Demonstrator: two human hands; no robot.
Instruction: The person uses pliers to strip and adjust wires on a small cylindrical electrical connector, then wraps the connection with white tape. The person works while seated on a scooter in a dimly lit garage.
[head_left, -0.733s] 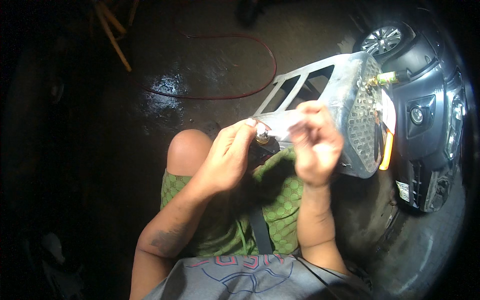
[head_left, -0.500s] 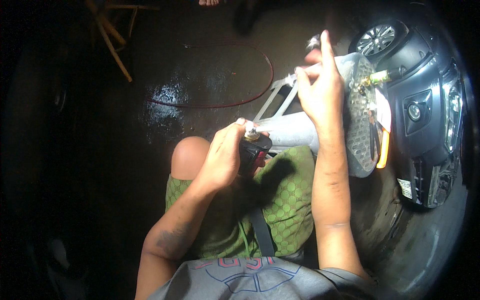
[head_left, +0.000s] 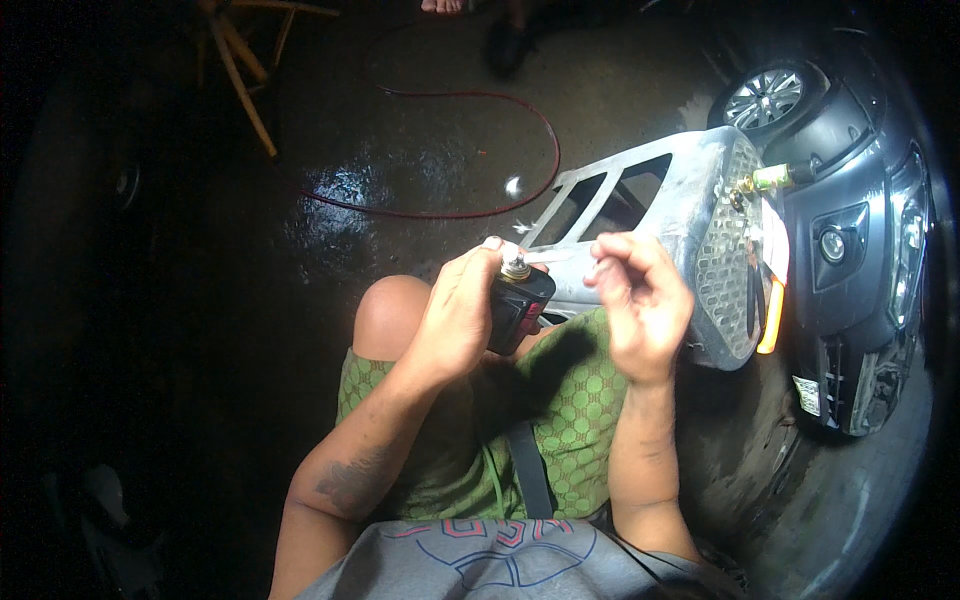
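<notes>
My left hand (head_left: 455, 310) is closed around a black box-shaped part (head_left: 522, 305) with a small red patch, held above my lap. A brass threaded fitting (head_left: 515, 270) sticks up from its top, with white thread tape (head_left: 513, 253) wrapped round the fitting's tip. My left thumb lies against this wrapped end. To the right, my right hand (head_left: 645, 300) has its fingertips pinched together. A thin, pale strip of tape (head_left: 555, 258) seems to run from the fitting to those fingertips, though it is faint.
A grey plastic stool (head_left: 690, 190) lies on its side ahead right; a green-labelled fitting (head_left: 770, 178) and an orange-handled knife (head_left: 772, 305) rest on it. Beyond stands a dark car front (head_left: 850, 230). A red hose (head_left: 470, 212) curves across the wet floor. Wooden legs (head_left: 240, 85) stand far left.
My right hand has come down and nearer from above the stool, its fingers now pinched beside the fitting. My left hand keeps its hold on the black part.
</notes>
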